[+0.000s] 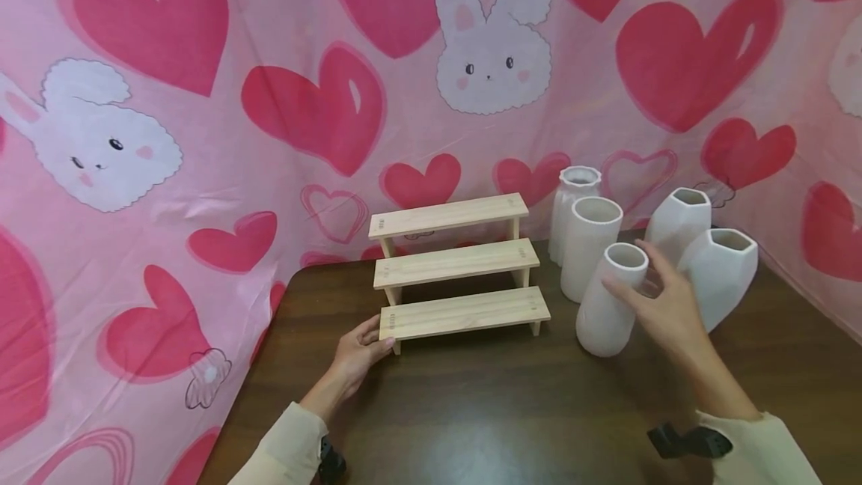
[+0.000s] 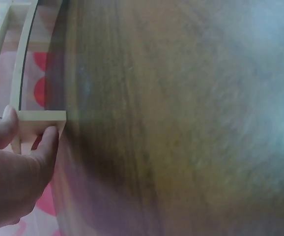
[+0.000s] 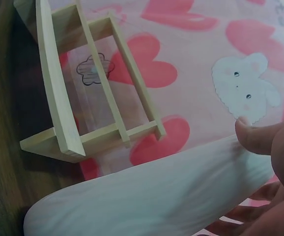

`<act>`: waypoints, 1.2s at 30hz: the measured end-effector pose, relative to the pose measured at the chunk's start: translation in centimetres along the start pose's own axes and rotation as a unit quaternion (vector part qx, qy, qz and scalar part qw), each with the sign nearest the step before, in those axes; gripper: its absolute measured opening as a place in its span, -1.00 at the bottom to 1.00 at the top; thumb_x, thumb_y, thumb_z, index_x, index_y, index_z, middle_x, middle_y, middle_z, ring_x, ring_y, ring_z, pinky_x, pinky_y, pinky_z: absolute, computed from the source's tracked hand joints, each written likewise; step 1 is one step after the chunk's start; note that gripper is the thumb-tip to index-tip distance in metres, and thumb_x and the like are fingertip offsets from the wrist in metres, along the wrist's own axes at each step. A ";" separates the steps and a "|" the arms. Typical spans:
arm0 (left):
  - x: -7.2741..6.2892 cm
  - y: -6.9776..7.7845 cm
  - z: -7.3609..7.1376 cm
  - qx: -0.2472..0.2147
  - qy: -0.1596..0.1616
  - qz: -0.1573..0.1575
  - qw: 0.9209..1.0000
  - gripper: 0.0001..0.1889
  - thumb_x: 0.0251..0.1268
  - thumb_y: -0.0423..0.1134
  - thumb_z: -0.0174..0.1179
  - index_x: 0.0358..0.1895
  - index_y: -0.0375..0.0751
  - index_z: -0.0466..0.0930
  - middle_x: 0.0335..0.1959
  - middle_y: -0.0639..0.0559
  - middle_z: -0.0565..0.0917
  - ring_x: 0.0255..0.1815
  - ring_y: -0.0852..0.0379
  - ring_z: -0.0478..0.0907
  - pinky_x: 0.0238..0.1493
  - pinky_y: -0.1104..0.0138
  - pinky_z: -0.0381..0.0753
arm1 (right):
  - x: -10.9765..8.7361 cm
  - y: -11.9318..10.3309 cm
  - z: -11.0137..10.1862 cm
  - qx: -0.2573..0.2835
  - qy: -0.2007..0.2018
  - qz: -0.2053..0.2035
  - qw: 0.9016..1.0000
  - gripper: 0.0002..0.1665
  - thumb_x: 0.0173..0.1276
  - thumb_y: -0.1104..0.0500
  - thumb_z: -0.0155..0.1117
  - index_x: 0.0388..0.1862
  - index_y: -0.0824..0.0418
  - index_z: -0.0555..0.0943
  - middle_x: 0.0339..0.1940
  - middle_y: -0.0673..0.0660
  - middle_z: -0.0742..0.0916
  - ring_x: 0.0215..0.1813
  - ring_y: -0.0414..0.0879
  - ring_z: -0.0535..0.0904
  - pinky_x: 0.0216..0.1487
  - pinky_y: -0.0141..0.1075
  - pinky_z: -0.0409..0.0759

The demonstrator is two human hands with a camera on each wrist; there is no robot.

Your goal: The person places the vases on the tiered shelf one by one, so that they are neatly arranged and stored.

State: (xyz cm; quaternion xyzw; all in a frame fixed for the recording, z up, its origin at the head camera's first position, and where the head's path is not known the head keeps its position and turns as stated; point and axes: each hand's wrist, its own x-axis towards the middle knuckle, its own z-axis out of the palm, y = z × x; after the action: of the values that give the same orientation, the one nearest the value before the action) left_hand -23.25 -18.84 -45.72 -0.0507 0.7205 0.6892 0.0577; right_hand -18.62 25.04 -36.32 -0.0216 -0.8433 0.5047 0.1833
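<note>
A three-step wooden display shelf (image 1: 465, 313) stands on the table. My left hand (image 1: 355, 361) grips the left end of its lowest step, the thumb (image 2: 46, 147) and a finger on either side of the end piece in the left wrist view. My right hand (image 1: 663, 309) holds the nearest white vase (image 1: 604, 324) near its rim, thumb on the left side and fingers round the far right side. In the right wrist view the vase's ribbed white body (image 3: 132, 196) spans the bottom, with my thumb (image 3: 257, 137) at its upper edge.
Behind the held vase stand a plain white cylindrical vase (image 1: 588, 260) and a white vase with a scalloped rim (image 1: 566, 215). Two faceted white vases (image 1: 673, 223) stand to the right. A pink heart-and-rabbit cloth (image 1: 404, 126) hangs behind the brown table (image 1: 471, 410).
</note>
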 end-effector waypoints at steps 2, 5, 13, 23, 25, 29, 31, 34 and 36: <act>0.0 -0.2 0.1 -0.016 0.006 0.003 1.000 -0.38 0.26 -0.52 0.20 0.40 -0.37 0.25 0.09 -0.38 0.56 -0.10 0.10 0.62 0.01 0.26 0.65 | 0.0 0.2 0.1 0.000 0.004 -0.002 1.000 -0.09 0.31 0.04 0.34 0.51 0.24 0.14 0.29 0.49 0.43 0.22 0.47 0.37 0.11 0.37 0.37; 0.0 -0.3 0.2 -0.028 0.011 0.005 1.000 -0.39 0.26 -0.52 0.18 0.40 -0.36 0.26 0.09 -0.37 0.56 -0.11 0.12 0.62 0.01 0.25 0.65 | -0.1 0.3 0.3 -0.006 0.010 -0.001 1.000 -0.14 0.31 0.02 0.33 0.49 0.23 0.20 0.26 0.45 0.48 0.20 0.42 0.41 0.11 0.31 0.43; -0.1 -0.4 0.2 -0.030 0.009 0.002 1.000 -0.36 0.25 -0.49 0.22 0.41 -0.35 0.25 0.10 -0.35 0.56 -0.12 0.15 0.61 0.04 0.23 0.64 | 0.1 0.5 0.3 -0.032 0.024 -0.004 0.999 -0.20 0.27 -0.01 0.38 0.42 0.19 0.33 0.15 0.31 0.57 0.05 -0.12 0.53 0.04 -0.23 0.64; 0.0 -0.4 0.1 -0.025 0.008 -0.003 1.000 -0.37 0.26 -0.48 0.21 0.41 -0.30 0.26 0.14 -0.36 0.54 -0.06 0.10 0.61 0.04 0.24 0.63 | 0.3 0.9 -0.4 -0.027 0.011 0.031 0.999 -0.20 0.24 -0.09 0.39 0.42 0.08 0.38 0.10 0.10 0.61 -0.08 -0.44 0.44 -0.11 -0.45 0.62; -0.1 -0.4 0.1 -0.023 0.007 -0.003 1.000 -0.37 0.27 -0.48 0.20 0.41 -0.31 0.26 0.16 -0.37 0.52 -0.05 0.09 0.61 0.05 0.23 0.63 | 0.3 0.8 -0.5 -0.025 0.008 0.043 0.999 -0.19 0.24 -0.10 0.39 0.42 0.08 0.37 0.16 0.15 0.59 -0.05 -0.39 0.46 -0.08 -0.44 0.63; -0.1 -0.2 0.2 -0.024 0.009 -0.005 1.000 -0.38 0.28 -0.49 0.19 0.42 -0.32 0.25 0.16 -0.39 0.51 -0.05 0.08 0.61 0.07 0.20 0.62 | 0.2 0.4 -0.6 -0.018 -0.001 0.060 0.998 -0.15 0.22 -0.12 0.40 0.44 0.07 0.34 0.28 0.29 0.52 0.01 -0.21 0.54 0.04 -0.19 0.64; -0.1 -0.2 0.3 -0.025 0.010 -0.007 1.000 -0.38 0.28 -0.49 0.18 0.42 -0.33 0.24 0.16 -0.40 0.51 -0.05 0.08 0.61 0.07 0.19 0.61 | 0.1 0.1 -0.6 -0.021 -0.004 0.060 0.998 -0.14 0.20 -0.13 0.41 0.44 0.06 0.34 0.28 0.30 0.52 -0.03 -0.22 0.57 0.04 -0.17 0.64; -0.2 -0.1 0.3 -0.027 0.012 -0.008 1.000 -0.38 0.28 -0.50 0.18 0.42 -0.33 0.24 0.15 -0.39 0.52 -0.07 0.10 0.61 0.07 0.19 0.61 | -0.2 -0.4 -0.5 -0.013 -0.003 0.050 0.999 -0.13 0.17 -0.11 0.44 0.42 0.09 0.37 0.19 0.19 0.61 -0.14 -0.37 0.59 -0.09 -0.38 0.65; -0.2 -0.1 0.3 -0.028 0.013 -0.008 0.999 -0.38 0.28 -0.50 0.18 0.41 -0.33 0.24 0.15 -0.39 0.52 -0.08 0.11 0.61 0.07 0.20 0.62 | -0.5 -0.9 -0.3 -0.012 0.002 0.043 0.999 -0.15 0.15 -0.09 0.47 0.39 0.11 0.40 0.11 0.13 0.64 -0.19 -0.46 0.55 -0.23 -0.60 0.56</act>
State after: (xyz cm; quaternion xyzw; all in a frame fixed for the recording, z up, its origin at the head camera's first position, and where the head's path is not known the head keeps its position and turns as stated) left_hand -22.99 -18.50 -45.77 -0.0669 0.7009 0.7082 0.0522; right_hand -17.96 24.80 -35.58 -0.0612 -0.8475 0.5016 0.1625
